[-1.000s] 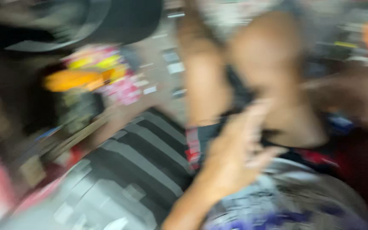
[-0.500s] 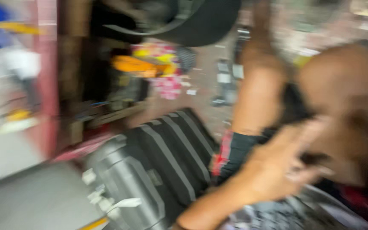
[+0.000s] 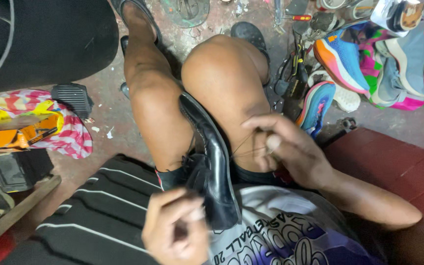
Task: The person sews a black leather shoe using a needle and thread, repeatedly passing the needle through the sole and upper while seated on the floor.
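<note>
A black leather shoe [image 3: 211,162] stands wedged between the person's bare knees, toe pointing up toward twelve o'clock and heel down against the lap. The right hand [image 3: 290,147], at about three o'clock from the shoe, has its fingers [image 3: 274,143] pinched nearly closed on a thin thread [image 3: 244,147] that runs taut across to the shoe's side. The left hand [image 3: 175,228], at about seven o'clock from the shoe, is curled with its fingers drawn in close by the shoe's heel end; it is blurred, and I cannot tell whether it holds anything, though it seems to touch the shoe's lower edge. Under the left forearm lies a black ribbed slab with pale stripes [image 3: 99,216]. On the concrete floor [image 3: 109,105], at around nine o'clock from the shoe, sits a bundle of striped, colourful cloth [image 3: 67,132] with an orange box [image 3: 11,137] resting on it, and a small black ribbed pad [image 3: 73,97] just above. Up at one to two o'clock from the shoe lies a heap of sports shoes, among them an orange and blue trainer [image 3: 342,59] and a blue one [image 3: 317,105] below it, with dark hand tools [image 3: 293,73] beside them. A dark red mat [image 3: 393,162] lies under the right forearm at three to four o'clock.
</note>
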